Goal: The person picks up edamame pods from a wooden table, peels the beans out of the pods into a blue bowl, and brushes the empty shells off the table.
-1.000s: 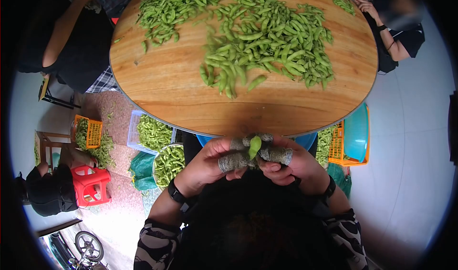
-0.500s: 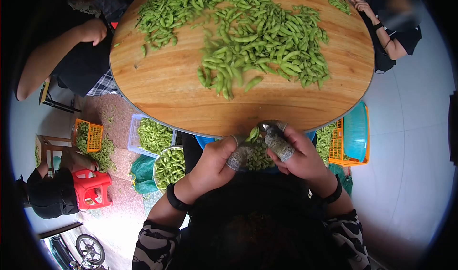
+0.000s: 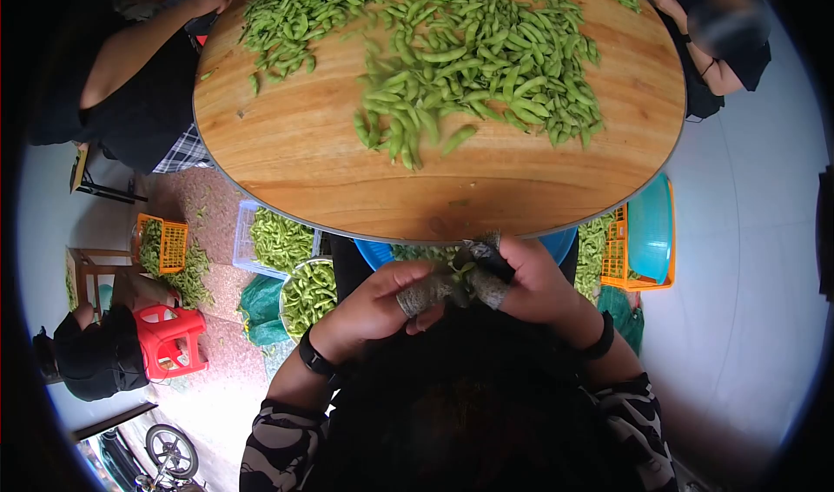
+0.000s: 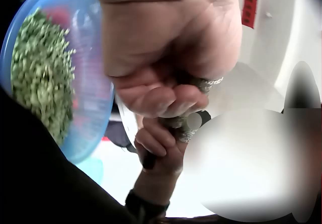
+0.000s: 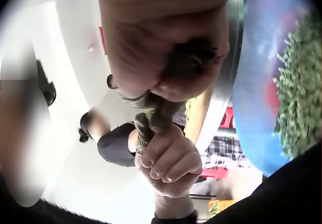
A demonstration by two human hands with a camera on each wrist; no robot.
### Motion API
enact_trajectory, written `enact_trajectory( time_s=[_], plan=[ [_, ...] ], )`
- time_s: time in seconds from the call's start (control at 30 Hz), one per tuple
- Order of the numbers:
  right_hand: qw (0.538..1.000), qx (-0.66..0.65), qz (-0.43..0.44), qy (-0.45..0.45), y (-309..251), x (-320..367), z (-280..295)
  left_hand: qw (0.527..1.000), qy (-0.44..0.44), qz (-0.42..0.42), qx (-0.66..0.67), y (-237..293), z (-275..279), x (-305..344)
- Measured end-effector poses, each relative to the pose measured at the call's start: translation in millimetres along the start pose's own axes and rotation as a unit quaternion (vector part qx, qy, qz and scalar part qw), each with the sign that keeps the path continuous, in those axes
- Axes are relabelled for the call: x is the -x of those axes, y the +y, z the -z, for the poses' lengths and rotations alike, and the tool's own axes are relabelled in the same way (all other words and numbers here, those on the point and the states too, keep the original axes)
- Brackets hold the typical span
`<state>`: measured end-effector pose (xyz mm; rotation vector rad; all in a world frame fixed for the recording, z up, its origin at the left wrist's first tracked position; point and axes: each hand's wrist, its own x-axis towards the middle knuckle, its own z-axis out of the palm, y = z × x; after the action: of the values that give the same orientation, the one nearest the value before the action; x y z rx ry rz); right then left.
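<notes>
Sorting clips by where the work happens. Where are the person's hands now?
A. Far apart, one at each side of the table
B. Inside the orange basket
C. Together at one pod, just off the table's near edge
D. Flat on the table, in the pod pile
C: the left hand and right hand pinch one pod between them, off the table, over the blue bowl.

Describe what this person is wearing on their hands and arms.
Both the left hand and right hand have grey cloth wraps on several fingers. Each wrist carries a black band, and the sleeves are patterned black and white, like camouflage.
</notes>
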<state>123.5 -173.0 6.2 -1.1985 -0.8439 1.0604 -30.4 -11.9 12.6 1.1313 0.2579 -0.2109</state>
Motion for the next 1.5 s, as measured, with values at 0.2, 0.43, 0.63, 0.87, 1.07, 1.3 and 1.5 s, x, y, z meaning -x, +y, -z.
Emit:
enact_trajectory(
  time_s=[0.2,0.43,0.63,0.87,1.07,1.3,1.5],
  plan=[
    [0.887,0.458,0.054,0.039,-8,15,-3,0.961,0.121,-0.084,-0.233,-8,7,11],
    [0.992,0.123,0.034,0.021,-1,-5,-6,0.979,0.075,-0.085,-0.167,-18,3,1],
    [0.995,-0.08,-0.04,-0.036,6,2,-7,0.963,-0.036,0.046,0.263,-14,-8,4],
    [0.992,-0.02,-0.111,0.053,14,-2,-13,0.887,0.134,-0.249,-0.364,-25,6,-6],
    [0.979,0.174,0.075,0.08,19,-2,-20,0.965,0.129,-0.146,-0.176,-26,1,-3],
    [0.926,0.355,0.112,0.066,21,7,-25,0.968,0.218,-0.106,-0.066,-36,-3,-10],
    [0.887,0.439,0.128,0.067,21,6,-17,0.847,0.327,-0.267,-0.322,-27,7,-11]
  ],
)
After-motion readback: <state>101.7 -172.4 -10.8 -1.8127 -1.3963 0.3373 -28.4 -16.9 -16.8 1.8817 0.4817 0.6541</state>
